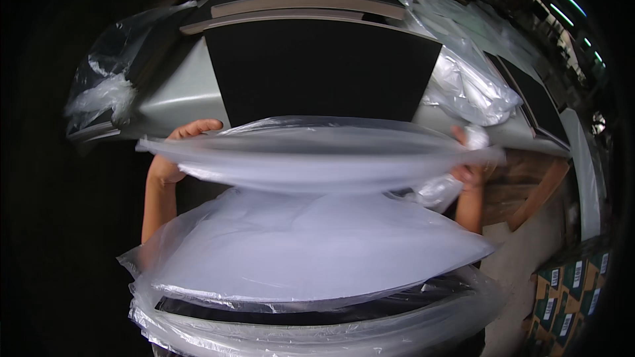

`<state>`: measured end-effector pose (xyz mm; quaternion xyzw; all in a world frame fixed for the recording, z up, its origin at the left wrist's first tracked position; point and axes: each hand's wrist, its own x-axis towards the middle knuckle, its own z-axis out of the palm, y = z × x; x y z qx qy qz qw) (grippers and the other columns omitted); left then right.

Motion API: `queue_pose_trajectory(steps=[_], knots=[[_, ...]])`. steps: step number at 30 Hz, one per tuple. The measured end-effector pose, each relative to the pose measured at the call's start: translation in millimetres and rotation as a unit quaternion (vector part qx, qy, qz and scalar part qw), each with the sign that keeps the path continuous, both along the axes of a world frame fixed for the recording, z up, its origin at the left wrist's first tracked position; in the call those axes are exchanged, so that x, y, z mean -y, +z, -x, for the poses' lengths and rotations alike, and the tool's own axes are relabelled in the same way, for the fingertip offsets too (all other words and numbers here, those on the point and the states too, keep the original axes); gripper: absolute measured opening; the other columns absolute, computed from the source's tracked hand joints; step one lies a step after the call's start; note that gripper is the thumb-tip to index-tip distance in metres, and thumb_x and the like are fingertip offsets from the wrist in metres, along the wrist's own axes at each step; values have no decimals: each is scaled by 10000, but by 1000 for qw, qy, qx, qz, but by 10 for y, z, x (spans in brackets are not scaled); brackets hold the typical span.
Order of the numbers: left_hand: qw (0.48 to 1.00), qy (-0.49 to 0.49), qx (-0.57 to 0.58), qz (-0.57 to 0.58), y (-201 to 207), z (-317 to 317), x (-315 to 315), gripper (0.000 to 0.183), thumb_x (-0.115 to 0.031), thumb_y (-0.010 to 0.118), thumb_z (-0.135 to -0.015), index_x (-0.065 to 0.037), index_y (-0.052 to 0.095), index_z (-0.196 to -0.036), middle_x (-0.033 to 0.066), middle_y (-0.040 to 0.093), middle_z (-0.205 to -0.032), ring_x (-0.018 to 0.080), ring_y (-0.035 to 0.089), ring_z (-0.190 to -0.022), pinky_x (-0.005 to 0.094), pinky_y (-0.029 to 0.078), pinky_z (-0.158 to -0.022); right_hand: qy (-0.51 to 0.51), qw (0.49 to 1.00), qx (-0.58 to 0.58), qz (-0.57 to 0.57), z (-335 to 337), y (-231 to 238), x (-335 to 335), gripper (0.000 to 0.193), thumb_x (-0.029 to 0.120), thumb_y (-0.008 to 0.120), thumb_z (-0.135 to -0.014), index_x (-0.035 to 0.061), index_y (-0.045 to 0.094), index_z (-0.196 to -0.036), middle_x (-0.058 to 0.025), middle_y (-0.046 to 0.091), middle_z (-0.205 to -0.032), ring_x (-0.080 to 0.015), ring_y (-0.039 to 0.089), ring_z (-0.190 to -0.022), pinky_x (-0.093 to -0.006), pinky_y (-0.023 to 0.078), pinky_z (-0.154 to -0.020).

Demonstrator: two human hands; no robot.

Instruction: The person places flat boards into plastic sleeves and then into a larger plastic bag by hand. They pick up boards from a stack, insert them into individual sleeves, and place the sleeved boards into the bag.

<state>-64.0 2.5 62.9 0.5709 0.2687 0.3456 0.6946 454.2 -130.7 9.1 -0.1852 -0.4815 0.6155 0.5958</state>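
A large clear plastic bag (317, 158) stretches from side to side between my hands, its upper edge smeared by motion. My left hand (169, 166) grips the bag's left end, with fingers showing above its edge. At the right end my right hand (468, 172) is closed on the bag, partly hidden behind the film and blurred. The milky lower part of the bag (311, 248) hangs towards me. Just beyond it a flat black panel (317, 69) lies on a pale work surface (188, 86); the bag covers the panel's near edge.
Behind the panel are more black boards with light edges (304, 5). Crumpled clear plastic lies at the left (109, 96) and right (473, 89). Nearest me is more plastic film (317, 340) with something dark in it. Green and brown cartons (565, 297) are stacked at lower right.
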Motion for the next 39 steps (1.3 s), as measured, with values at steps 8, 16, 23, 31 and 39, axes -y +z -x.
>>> queue_pose_trajectory(steps=[8, 16, 23, 31, 39], knots=[[982, 77, 85, 147, -2840, 585, -264, 260, -320, 656, -746, -126, 529, -863, -39, 533, -732, 96, 499, -644, 220, 384, -584, -61, 954, -30, 293, 288, -2036, 69, 158, 195, 476, -879, 48, 533, -886, 47, 409, -559, -28, 310, -408, -198, 272, -382], [948, 161, -217, 170, -2820, 439, -444, 305, -353, 649, -745, -109, 521, -876, -10, 531, -747, 102, 502, -679, 235, 394, -619, -249, 886, 262, 291, 171, -2165, -316, 198, 217, 497, -872, 55, 527, -981, 17, 479, -647, -31, 372, -458, -193, 301, -406], [998, -22, -56, -7, -799, 265, -487, 395, -369, 673, -720, -92, 516, -953, 15, 540, -802, 115, 520, -750, 250, 402, -668, -216, 956, 178, 88, -42, 90, -344, 325, 271, 504, -876, 6, 501, -1064, -19, 522, -754, -51, 420, -496, -193, 334, -451], [928, -99, -8, -360, 423, -1412, 419, 710, -347, 761, -643, -37, 422, -1184, 76, 505, -1064, 208, 515, -945, 355, 391, -833, 203, 979, -8, -28, 1887, 1308, -634, 698, 546, 358, -849, 67, 214, -1336, -185, 362, -1288, -284, 369, -1202, -404, 352, -956], [894, 63, -248, -367, -219, -1414, 598, 344, -239, 683, -740, 4, 532, -932, 134, 585, -649, 266, 608, -632, 325, 470, -625, 96, 993, 49, 55, 2053, 543, -704, 499, 240, 461, -872, -46, 344, -1264, -157, 370, -1316, -234, 355, -1219, -351, 261, -1016]])
